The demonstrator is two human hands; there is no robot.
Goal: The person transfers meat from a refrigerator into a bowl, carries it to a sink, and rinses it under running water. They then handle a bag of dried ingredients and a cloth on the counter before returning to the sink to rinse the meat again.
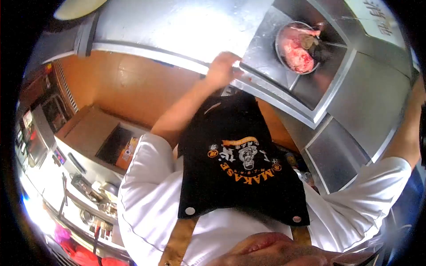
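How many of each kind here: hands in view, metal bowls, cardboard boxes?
Hands in view: 1, the left hand, at the steel counter edge
Metal bowl of raw meat: 1
Cardboard box: 1
Total: 3

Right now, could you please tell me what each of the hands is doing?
Left hand: shut, fingers curled on the counter edge.
Right hand: out of frame, so it cannot be told.

Hands: 1 in view, the left hand (224, 68), approx 12 o'clock on the steel tabletop (177, 26) (1); right hand out of frame at 3. Metal bowl (276, 44): 1, at 1 o'clock. Cardboard box (88, 128): 1, at 9. Black apron (239, 177): 1, centre, w/ 2 snaps (190, 211) & 2 tan straps (177, 241). White sleeves (142, 195): 2.
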